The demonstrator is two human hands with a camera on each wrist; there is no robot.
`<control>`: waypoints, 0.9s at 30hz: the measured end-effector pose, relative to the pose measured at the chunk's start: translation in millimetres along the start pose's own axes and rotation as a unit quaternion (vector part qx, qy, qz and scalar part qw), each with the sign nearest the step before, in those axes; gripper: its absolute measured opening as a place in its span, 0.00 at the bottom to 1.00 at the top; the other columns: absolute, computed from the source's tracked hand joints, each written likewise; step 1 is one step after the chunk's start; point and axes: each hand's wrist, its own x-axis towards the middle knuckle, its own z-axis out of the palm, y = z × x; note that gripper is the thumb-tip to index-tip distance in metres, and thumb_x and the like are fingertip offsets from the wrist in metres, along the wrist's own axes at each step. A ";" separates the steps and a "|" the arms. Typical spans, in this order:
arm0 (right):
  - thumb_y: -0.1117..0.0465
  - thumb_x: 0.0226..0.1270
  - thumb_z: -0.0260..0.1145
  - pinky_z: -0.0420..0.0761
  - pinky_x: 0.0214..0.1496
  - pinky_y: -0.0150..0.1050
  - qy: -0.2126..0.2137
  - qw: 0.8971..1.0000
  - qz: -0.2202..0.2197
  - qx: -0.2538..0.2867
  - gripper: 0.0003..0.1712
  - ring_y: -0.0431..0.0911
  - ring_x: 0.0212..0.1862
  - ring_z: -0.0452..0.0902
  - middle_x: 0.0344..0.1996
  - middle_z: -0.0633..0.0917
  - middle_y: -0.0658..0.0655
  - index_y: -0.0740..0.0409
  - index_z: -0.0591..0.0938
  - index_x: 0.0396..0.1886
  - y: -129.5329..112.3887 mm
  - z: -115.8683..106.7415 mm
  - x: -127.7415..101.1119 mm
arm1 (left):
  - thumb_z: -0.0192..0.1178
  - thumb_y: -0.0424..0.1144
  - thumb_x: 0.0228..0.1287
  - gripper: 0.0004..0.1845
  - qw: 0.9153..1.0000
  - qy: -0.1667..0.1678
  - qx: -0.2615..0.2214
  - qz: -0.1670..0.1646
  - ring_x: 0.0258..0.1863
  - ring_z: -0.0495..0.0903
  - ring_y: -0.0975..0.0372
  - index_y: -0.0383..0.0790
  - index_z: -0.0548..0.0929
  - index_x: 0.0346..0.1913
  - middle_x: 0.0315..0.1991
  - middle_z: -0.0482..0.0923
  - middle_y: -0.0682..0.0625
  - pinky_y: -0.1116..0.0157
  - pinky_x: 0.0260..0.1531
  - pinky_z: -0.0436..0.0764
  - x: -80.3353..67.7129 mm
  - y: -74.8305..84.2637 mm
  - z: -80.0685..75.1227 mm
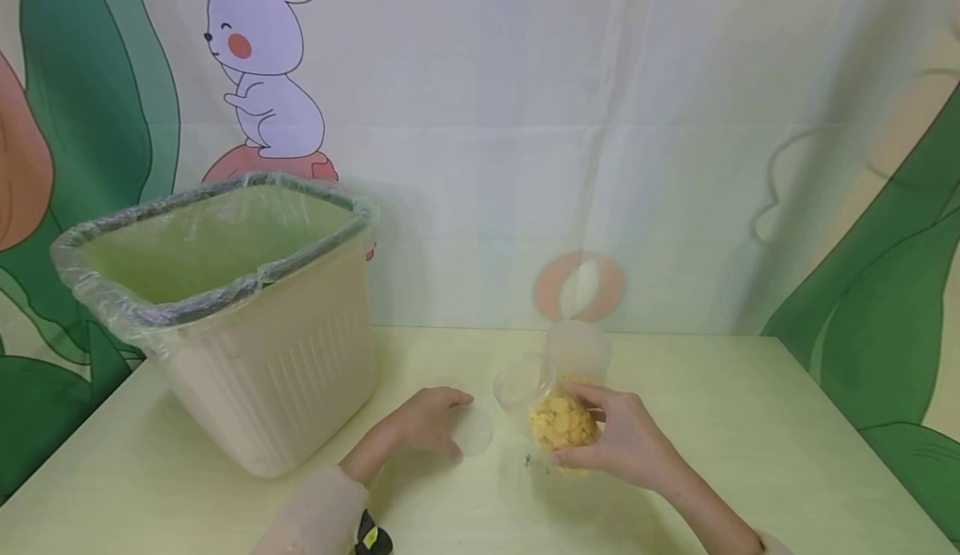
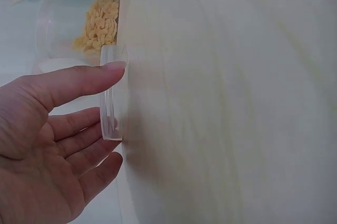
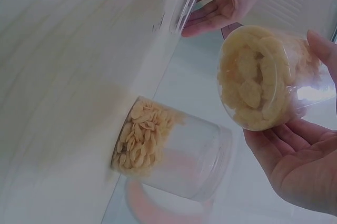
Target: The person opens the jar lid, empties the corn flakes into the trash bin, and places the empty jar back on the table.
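My right hand [image 1: 618, 442] grips a clear plastic jar [image 1: 551, 413] of yellow flakes and holds it tilted just above the table, with its open mouth toward the left; the same jar [image 3: 268, 77] lies in my palm in the right wrist view. A second clear jar [image 1: 576, 351] with flakes in its bottom stands upright just behind; it also shows as a jar [image 3: 168, 153] on the table. My left hand [image 1: 427, 422] holds a clear round lid [image 2: 113, 98] by its rim between thumb and fingers, and the lid [image 1: 472, 432] lies on the table left of the tilted jar.
A beige waste bin [image 1: 262, 372] lined with a thin plastic bag stands at the table's back left, close to my left forearm. A cartoon-printed curtain hangs behind the pale table [image 1: 750, 422]. A few dark crumbs [image 1: 528, 460] lie beside the held jar.
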 end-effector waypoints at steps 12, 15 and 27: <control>0.53 0.35 0.79 0.80 0.47 0.44 0.003 1.000 -0.001 -0.001 0.44 0.59 0.48 0.77 0.49 0.79 0.66 0.70 0.74 0.54 0.7 -1.5 0.2 | 0.75 0.34 0.35 0.40 1.000 -0.005 -0.015 -0.003 0.57 0.69 0.47 0.29 0.70 0.58 0.57 0.71 0.38 0.53 0.57 0.68 -2.5 2.4 -1.8; 0.53 0.35 0.79 0.79 0.48 0.45 0.008 1.000 -0.001 -0.002 0.45 0.58 0.49 0.76 0.49 0.79 0.65 0.70 0.74 0.54 0.0 -1.6 0.4 | 0.75 0.34 0.35 0.41 0.999 0.000 -0.034 -0.002 0.56 0.69 0.47 0.29 0.70 0.58 0.56 0.71 0.38 0.52 0.57 0.68 -3.4 1.9 -2.4; 0.55 0.34 0.80 0.79 0.47 0.45 0.014 1.000 0.014 0.004 0.44 0.61 0.49 0.76 0.50 0.79 0.65 0.69 0.74 0.54 -6.1 -3.5 2.9 | 0.73 0.32 0.39 0.38 0.997 0.022 -0.071 0.027 0.58 0.67 0.46 0.30 0.70 0.59 0.58 0.70 0.39 0.50 0.56 0.68 -6.1 4.0 -3.3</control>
